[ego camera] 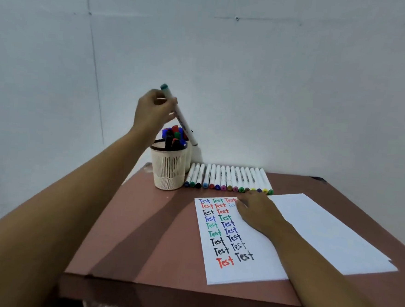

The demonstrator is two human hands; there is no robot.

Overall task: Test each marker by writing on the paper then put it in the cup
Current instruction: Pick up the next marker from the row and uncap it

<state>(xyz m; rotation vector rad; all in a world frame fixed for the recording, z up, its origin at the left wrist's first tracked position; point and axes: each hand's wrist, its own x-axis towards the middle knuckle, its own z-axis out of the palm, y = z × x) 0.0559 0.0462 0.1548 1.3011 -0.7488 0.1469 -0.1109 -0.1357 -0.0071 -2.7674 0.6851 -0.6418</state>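
While the grip of the left hand (151,111) clamps a tilted marker (183,121) just above the cup (169,172), the right hand (259,215) lies flat on the paper (248,267), grip apart | cup: far-left corner of the worktop (143,233).

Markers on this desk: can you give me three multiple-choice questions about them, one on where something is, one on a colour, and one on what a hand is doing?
1. Where does the row of markers lie?
A. on the table, beside the cup
B. inside the cup
C. on the floor

2. What colour is the lowest word in the left column on the paper?
A. blue
B. red
C. green

3. What is the left hand doing?
A. lying flat on the paper
B. hanging empty
C. gripping a marker in the air

Answers:
1 A: the row lies on the tabletop next to the cup.
2 B: the bottom-left "Test" is red.
3 C: its fingers hold a tilted marker up near the cup.
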